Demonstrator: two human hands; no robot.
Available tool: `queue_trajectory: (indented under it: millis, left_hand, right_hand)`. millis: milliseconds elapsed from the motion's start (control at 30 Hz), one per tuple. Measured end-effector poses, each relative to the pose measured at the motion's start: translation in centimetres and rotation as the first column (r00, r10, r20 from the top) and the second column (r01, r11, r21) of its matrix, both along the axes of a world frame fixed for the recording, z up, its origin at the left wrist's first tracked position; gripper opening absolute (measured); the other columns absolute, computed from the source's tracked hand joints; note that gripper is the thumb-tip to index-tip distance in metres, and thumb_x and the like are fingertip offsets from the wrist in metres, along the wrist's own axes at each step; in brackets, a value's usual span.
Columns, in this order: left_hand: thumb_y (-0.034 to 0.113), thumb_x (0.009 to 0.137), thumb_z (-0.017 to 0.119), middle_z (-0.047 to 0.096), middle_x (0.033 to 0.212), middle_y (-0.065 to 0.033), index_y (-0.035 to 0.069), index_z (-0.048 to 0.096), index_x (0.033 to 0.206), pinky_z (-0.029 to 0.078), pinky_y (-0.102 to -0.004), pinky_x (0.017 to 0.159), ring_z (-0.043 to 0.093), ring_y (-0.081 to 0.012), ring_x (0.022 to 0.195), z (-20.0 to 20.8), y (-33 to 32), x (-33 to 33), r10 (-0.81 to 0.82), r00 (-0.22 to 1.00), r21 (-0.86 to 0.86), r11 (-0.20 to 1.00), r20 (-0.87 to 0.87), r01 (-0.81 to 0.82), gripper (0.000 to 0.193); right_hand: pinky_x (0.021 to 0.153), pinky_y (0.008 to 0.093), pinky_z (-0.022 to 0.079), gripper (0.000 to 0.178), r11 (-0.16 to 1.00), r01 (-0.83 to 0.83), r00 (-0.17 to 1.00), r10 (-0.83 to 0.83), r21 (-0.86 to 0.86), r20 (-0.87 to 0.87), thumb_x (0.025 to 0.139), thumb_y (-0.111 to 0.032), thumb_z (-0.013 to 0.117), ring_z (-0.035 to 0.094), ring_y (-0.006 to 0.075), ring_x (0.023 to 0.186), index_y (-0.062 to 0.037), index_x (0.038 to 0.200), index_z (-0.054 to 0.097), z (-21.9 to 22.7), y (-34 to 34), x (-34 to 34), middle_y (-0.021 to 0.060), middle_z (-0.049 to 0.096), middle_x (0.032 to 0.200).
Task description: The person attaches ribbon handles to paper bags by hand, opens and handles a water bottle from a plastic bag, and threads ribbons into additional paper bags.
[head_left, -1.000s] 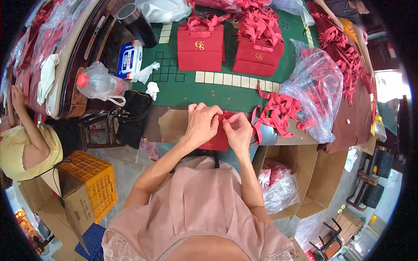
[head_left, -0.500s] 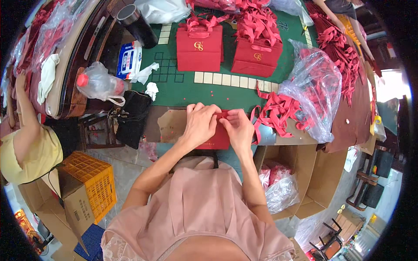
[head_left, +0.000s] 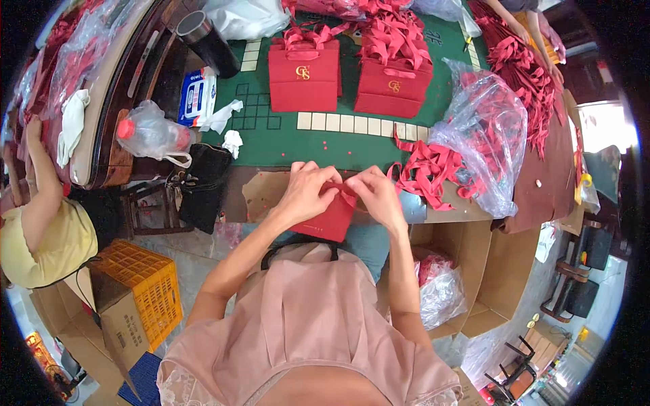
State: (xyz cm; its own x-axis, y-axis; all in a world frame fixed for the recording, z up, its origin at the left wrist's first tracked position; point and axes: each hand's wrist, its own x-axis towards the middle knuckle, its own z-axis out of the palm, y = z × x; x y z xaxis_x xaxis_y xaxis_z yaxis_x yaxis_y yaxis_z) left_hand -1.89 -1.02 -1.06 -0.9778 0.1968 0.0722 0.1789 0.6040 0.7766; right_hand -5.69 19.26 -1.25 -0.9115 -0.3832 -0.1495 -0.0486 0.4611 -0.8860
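Note:
A small red paper bag (head_left: 333, 221) is tilted at the table's near edge, right in front of me. My left hand (head_left: 308, 193) is closed on the bag's upper edge, its thumb and fingers pinching near the top. Close beside it, my right hand (head_left: 380, 197) pinches a short red ribbon (head_left: 344, 187) at the bag's top. The fingers partly hide that ribbon and the bag's opening. To the right lies a loose pile of red ribbons (head_left: 430, 172), spilling from a clear plastic bag (head_left: 497, 145).
Finished-looking red bags with ribbons (head_left: 305, 78) stand in two groups on the green table (head_left: 271, 152). A black tumbler (head_left: 206, 44), wipes pack (head_left: 198, 98) and bagged bottle (head_left: 152, 132) are at left. Open cardboard box (head_left: 467, 271) stands lower right; people work at both sides.
The bag has tilted, its lower end swinging toward me and left. My right hand has moved slightly right, drawing the ribbon a little away from my left hand.

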Motion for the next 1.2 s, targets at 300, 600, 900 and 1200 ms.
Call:
queue_trajectory:
  millis: [300,600,900,1200]
  left_hand:
    - [0.006,0.077,0.069,0.066,0.085,-0.0024,0.012,0.063,0.091,0.037,-0.0416,0.088,0.056,-0.0227,0.090,1.1,1.4,-0.1,-0.109,0.914,-0.255,0.967,-0.391,0.006,0.016]
    - [0.016,0.075,0.078,0.064,0.075,-0.0005,0.013,0.065,0.085,0.034,-0.0426,0.092,0.055,-0.0209,0.083,1.7,0.4,-0.8,-0.094,0.980,-0.094,0.992,-0.175,0.079,0.016]
    - [0.020,0.079,0.076,0.065,0.077,-0.0012,0.012,0.065,0.086,0.037,-0.0402,0.087,0.060,-0.0221,0.079,0.0,-1.2,-0.8,0.188,0.977,-0.059,0.979,-0.097,-0.195,0.015]
    - [0.019,0.077,0.077,0.068,0.077,-0.0058,0.008,0.065,0.087,0.047,-0.0396,0.080,0.066,-0.0246,0.078,0.2,-2.6,-1.6,0.158,0.987,0.023,0.987,0.013,-0.158,0.019]
  right_hand:
    - [0.072,0.0338,0.050,0.020,0.991,-0.133,0.977,0.133,-0.016,0.168,0.083,-0.021,0.074,0.064,0.0222,0.078,-0.0012,0.083,0.075,-0.3,0.6,-3.5,0.0121,0.063,0.081]
    - [0.068,0.0333,0.051,0.022,0.977,0.181,0.983,-0.179,-0.109,0.032,0.078,-0.021,0.076,0.065,0.0193,0.074,0.0006,0.081,0.075,-2.4,-1.6,-3.8,0.0116,0.067,0.081]
    - [0.059,0.0244,0.044,0.020,0.930,0.345,0.937,-0.349,-0.129,-0.009,0.096,-0.019,0.064,0.057,0.0093,0.068,-0.0021,0.099,0.074,0.2,1.8,-1.7,0.0048,0.066,0.083]
    - [0.054,0.0195,0.042,0.031,0.732,0.584,0.587,-0.084,-0.350,0.805,0.100,-0.027,0.061,0.053,0.0053,0.068,-0.0074,0.124,0.062,-2.1,1.8,3.1,0.0001,0.065,0.093]
